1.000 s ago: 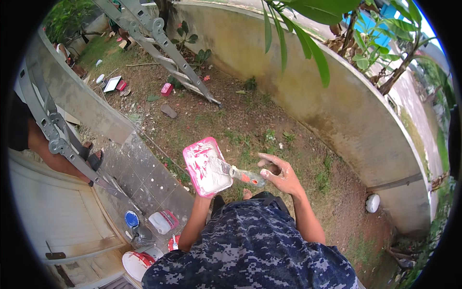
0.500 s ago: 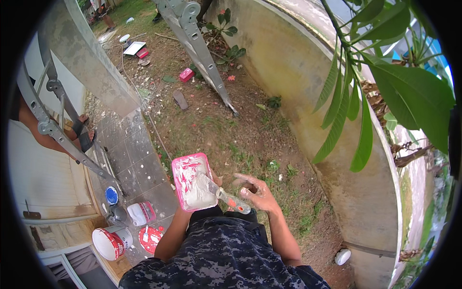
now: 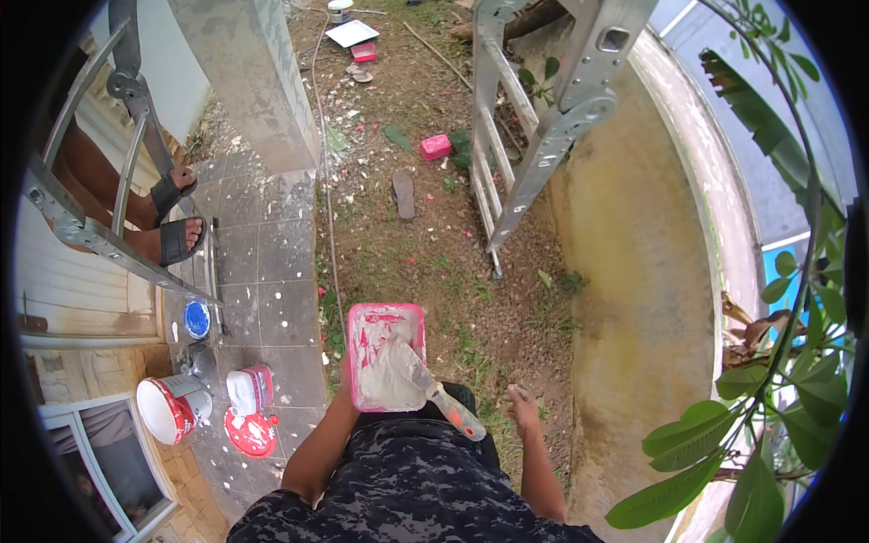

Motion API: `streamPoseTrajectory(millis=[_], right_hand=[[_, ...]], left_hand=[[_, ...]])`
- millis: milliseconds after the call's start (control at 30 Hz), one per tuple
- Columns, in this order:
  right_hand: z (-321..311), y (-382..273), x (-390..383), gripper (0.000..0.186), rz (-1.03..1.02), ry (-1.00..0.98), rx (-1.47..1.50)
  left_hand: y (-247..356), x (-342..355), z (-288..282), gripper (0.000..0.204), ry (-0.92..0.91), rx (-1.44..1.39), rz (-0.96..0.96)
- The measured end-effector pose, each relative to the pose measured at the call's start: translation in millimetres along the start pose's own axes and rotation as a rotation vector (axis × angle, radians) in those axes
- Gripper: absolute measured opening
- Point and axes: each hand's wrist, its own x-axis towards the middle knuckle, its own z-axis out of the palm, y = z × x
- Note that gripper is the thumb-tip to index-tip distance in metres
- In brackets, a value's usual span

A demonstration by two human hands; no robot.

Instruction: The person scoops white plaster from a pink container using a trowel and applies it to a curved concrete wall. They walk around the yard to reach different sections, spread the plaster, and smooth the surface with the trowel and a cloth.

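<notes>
A pink rectangular plastic tub (image 3: 419,319), smeared with thick white-grey filler paste (image 3: 385,378), rests in front of my waist. My left hand (image 3: 347,369) holds it from its left side and below; most of those fingers are hidden by the tub. A putty knife (image 3: 454,414) lies with its blade in the paste, its clear handle with orange marks slanting out over the lower right rim. Apart from the tub and knife, my right hand (image 3: 522,407) hangs to the right, paste on its fingers, loosely bent and holding nothing.
An aluminium folding ladder (image 3: 534,136) stands ahead. Another ladder (image 3: 118,244) is at left, with a person's sandalled feet (image 3: 176,217) by it. Paint buckets (image 3: 172,409) and a red lid (image 3: 251,434) sit on tiles. A wall (image 3: 643,244) and leafy branches (image 3: 715,443) border the right.
My right hand has drawn away from the knife handle, out to the right and lower. The view has turned, and the tub sits slightly further right in it. The knife still rests in the paste.
</notes>
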Motion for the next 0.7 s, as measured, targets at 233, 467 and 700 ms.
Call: streamPoseTrajectory(millis=[233,467,700], right_hand=[[-2,56,106,0.042,0.333,-0.013,-0.501],[91,-86,190,0.046,0.055,-0.13,-0.647],[222,-311,185,0.042,-0.164,-0.181,-0.464]], left_hand=[[71,52,83,0.058,-0.027,-0.126,0.243],[148,124,95,0.062,-0.042,-0.059,0.442],[244,231,108,0.063,0.007,-0.103,0.51]])
